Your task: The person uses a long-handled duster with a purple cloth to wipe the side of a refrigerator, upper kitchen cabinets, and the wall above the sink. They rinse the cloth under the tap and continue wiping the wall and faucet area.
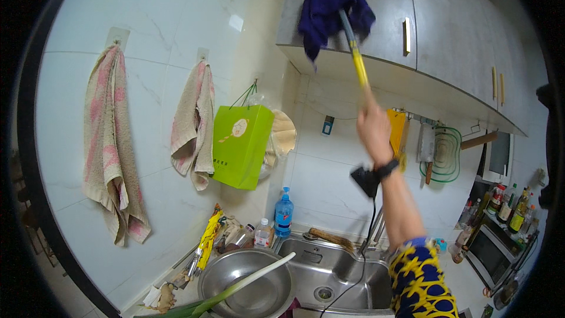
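Observation:
My right hand (374, 129) is raised and wrapped around the lower end of a yellow and grey handle (359, 65). A dark purple cloth (329, 13) is draped over the handle's top end and lies against the front of a grey wall cabinet (388, 4), left of its gold door pull. On my right wrist sits a black strap with a small device (367, 180), and a cable hangs from it. My left hand is out of view.
Below lie a steel sink (324, 269) and a steel basin (247, 289) with a leek (260, 274) across it. A green paper bag (242, 145) and two towels (112, 141) hang at left. A cleaver (426, 141) hangs at right, above bottles and a microwave oven (490, 247).

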{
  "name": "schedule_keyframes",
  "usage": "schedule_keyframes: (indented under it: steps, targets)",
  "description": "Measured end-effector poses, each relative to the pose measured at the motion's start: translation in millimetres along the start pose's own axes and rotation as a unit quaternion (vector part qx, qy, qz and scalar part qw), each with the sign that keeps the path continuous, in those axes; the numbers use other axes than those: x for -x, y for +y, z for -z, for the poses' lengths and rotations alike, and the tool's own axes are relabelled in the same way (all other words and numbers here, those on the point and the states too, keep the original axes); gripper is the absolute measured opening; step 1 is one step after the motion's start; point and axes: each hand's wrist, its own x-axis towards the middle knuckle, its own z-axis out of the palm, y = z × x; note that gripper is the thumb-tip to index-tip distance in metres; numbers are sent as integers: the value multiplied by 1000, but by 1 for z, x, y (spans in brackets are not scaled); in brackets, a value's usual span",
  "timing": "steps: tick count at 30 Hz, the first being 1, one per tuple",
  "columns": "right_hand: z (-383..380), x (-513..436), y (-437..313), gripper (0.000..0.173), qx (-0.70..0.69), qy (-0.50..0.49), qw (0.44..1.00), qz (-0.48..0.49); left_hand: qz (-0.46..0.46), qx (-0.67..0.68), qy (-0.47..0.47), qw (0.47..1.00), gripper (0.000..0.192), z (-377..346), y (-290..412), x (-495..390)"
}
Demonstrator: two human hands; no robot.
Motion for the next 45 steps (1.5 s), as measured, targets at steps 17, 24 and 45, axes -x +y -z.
schedule_keyframes:
  steps: [17,24,45]
  targets:
    - [-38,-34,-40,58,25,-31,998,49,-12,-11,-11,1000,54,5,-15,18]
    - [-32,62,-20,64,31,-53,997,53,84,219,-132,963,45,43,-34,23]
    - [-19,57,13,58,129,-33,989,65,142,479,-223,837,37,347,-4,-20]
